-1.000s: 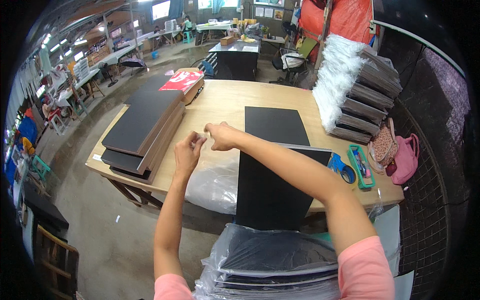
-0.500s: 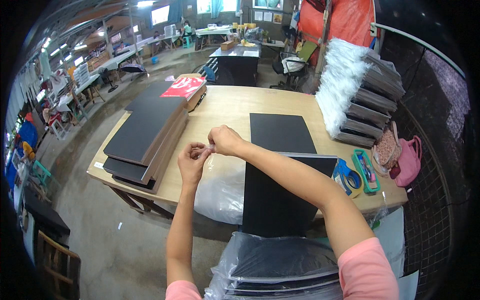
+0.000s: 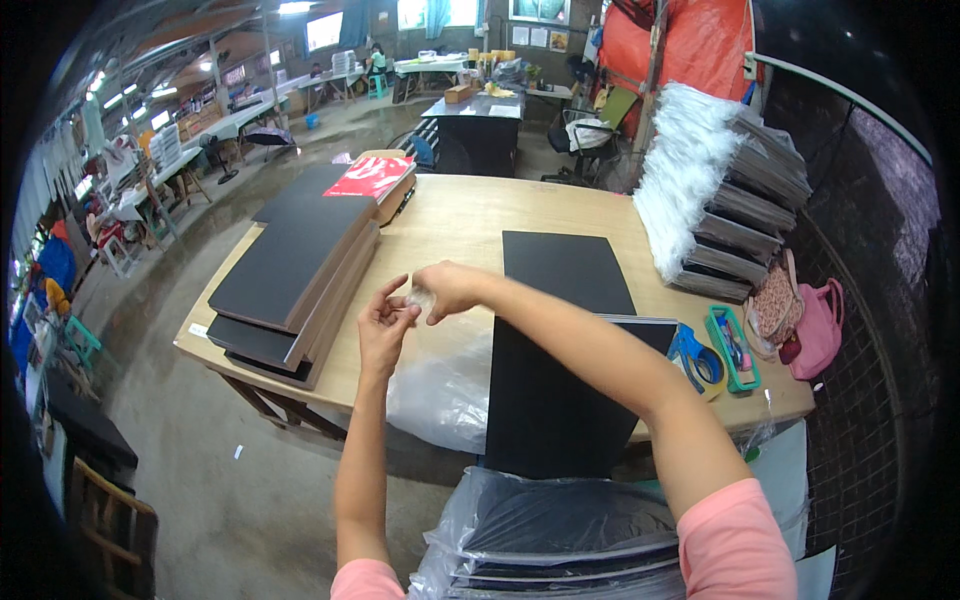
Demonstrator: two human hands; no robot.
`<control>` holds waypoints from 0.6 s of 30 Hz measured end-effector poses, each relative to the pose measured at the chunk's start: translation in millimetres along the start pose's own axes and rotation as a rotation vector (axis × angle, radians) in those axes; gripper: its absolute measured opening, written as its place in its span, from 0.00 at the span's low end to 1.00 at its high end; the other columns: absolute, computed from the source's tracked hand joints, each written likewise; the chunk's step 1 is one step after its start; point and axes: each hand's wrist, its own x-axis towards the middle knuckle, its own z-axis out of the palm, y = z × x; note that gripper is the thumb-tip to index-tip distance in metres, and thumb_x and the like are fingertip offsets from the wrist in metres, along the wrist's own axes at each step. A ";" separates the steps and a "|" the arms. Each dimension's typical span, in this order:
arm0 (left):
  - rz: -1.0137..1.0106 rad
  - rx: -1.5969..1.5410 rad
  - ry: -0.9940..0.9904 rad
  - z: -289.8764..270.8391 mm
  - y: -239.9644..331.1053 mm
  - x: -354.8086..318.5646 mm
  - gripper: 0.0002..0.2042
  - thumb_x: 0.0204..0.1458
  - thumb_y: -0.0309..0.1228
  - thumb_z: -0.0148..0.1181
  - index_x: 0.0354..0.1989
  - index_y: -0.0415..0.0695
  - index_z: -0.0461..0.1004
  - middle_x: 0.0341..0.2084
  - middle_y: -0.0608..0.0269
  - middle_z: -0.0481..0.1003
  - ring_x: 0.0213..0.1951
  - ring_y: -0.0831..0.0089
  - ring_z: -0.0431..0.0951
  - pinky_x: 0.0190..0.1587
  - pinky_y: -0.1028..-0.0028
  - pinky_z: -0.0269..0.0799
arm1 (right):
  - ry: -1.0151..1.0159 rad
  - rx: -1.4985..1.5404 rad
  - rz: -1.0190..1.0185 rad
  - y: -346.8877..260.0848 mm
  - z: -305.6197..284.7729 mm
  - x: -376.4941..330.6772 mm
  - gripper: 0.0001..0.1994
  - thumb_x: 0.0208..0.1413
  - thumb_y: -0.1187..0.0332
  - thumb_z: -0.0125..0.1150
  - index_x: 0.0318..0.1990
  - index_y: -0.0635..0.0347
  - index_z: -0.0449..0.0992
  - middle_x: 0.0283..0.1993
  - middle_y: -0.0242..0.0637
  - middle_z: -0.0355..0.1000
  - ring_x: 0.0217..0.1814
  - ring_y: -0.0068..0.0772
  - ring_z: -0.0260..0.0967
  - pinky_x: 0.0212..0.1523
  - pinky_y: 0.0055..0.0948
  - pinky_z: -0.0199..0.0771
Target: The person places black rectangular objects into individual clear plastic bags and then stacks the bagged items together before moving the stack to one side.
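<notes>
Above the table, my left hand and my right hand meet at a crumpled bit of thin clear plastic. Both hands pinch it, with the left thumb and fingertips close to the right fingers. Below them a clear plastic bag lies loosely over the front table edge; the bit in my fingers appears to be part of it. Beside the bag, under my right forearm, a large black board overhangs the same edge. Another black board lies flat behind it.
Stacked black boards and a red-covered item occupy the wooden table's left side. At right are plastic-wrapped boards, a blue tape dispenser, a green tray and a pink bag. Wrapped boards sit nearest me.
My right hand has tilted, its fingers now pointing down around the plastic. The left fingers have spread a little and stay beside it. The boards and bag on the table keep their places.
</notes>
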 end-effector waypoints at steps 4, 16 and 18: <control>-0.027 0.136 -0.037 -14.3 -3.6 -3.1 0.24 0.43 0.22 0.66 0.51 0.36 0.68 0.24 0.63 0.76 0.24 0.85 0.71 0.27 0.85 0.65 | -0.055 0.119 0.244 -7.4 -7.2 3.5 0.08 0.35 0.72 0.68 0.27 0.63 0.79 0.25 0.45 0.75 0.31 0.41 0.76 0.33 0.35 0.74; -0.626 -0.095 -0.997 -30.9 -36.8 -17.9 0.23 0.58 0.51 0.47 0.39 0.40 0.73 0.33 0.63 0.75 0.33 0.73 0.73 0.41 0.74 0.66 | -0.302 -0.011 -0.092 -22.1 -13.7 -0.8 0.08 0.40 0.77 0.57 0.31 0.62 0.74 0.31 0.44 0.74 0.35 0.47 0.71 0.36 0.39 0.70; -0.544 -0.016 -1.136 -38.9 5.7 -20.7 0.23 0.58 0.50 0.47 0.39 0.39 0.73 0.35 0.61 0.75 0.37 0.71 0.74 0.42 0.73 0.67 | -0.631 0.414 -0.136 -31.3 -12.5 -16.6 0.13 0.53 0.63 0.57 0.40 0.63 0.73 0.35 0.42 0.75 0.41 0.39 0.71 0.43 0.36 0.68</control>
